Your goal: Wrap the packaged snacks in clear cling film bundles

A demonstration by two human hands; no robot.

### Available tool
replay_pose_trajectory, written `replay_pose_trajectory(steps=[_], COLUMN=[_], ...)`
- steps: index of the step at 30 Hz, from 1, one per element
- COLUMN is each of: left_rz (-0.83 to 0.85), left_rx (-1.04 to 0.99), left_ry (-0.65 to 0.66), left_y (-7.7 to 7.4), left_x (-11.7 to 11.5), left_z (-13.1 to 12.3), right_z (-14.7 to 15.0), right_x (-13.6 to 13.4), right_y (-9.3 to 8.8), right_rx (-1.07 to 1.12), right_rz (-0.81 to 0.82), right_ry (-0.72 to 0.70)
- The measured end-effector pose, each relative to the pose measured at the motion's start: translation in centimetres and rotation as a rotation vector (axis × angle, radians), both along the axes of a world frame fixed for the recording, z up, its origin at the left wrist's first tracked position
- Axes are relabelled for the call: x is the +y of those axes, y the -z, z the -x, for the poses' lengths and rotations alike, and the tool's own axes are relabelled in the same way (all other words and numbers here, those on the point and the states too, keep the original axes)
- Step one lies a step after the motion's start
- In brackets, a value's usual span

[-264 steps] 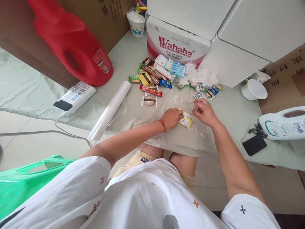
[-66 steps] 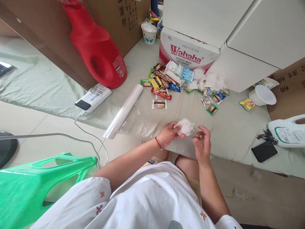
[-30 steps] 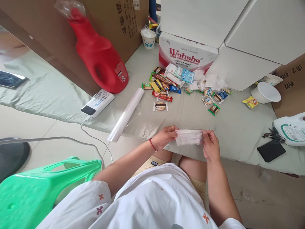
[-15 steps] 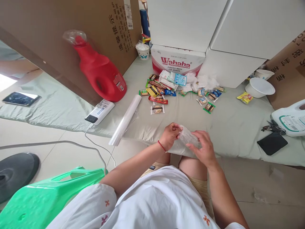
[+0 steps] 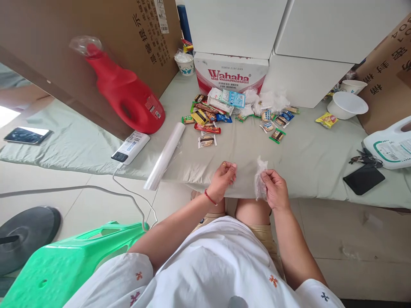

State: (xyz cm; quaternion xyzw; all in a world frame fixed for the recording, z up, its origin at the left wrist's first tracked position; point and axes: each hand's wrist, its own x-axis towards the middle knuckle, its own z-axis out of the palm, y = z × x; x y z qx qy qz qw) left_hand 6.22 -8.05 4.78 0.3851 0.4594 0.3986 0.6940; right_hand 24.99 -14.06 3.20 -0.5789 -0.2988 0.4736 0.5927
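- One cloth-covered surface (image 5: 308, 162) spans the scene.
- One plastic roll (image 5: 165, 156), lying left.
- Two hands, near centre: the left hand (image 5: 221, 179) narrow, fingertips together, nothing visible between; the right hand (image 5: 278, 190) pinching.
- One crumpled plastic piece (image 5: 260, 184), in that pinch, by the near edge: handling it is the step; the next move seems to call for a light grip.
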Motion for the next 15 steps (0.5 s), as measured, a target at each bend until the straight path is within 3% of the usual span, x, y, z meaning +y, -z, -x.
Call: replay_pose_trajectory(steps=[3,6,11,15], left_rz=[-0.154,-0.263,-0.078,0.006], left_rx=[0.091,0.142,-0.06,-0.065], left_ry=[0.105,0.092,-0.077,-0.155], left_y=[-0.1,0.4,1.3,2.0], left_x=[-1.4,-1.5,-0.1,1.0], left_z=[-1.2,-2.3,-2.1,-1.1], right_z=[1.6,2.6,1.0,-1.1], right_x=[0.3,0.3,0.3,0.5], right_y=[-0.3,-0.5,-1.0,-0.9], right_rx=[-0.064,-0.111,0.078,0.153], right_rz=[0.006,0.007,0.021,0.068], right_ry=[-0.058,-0.118,0.029,0.059])
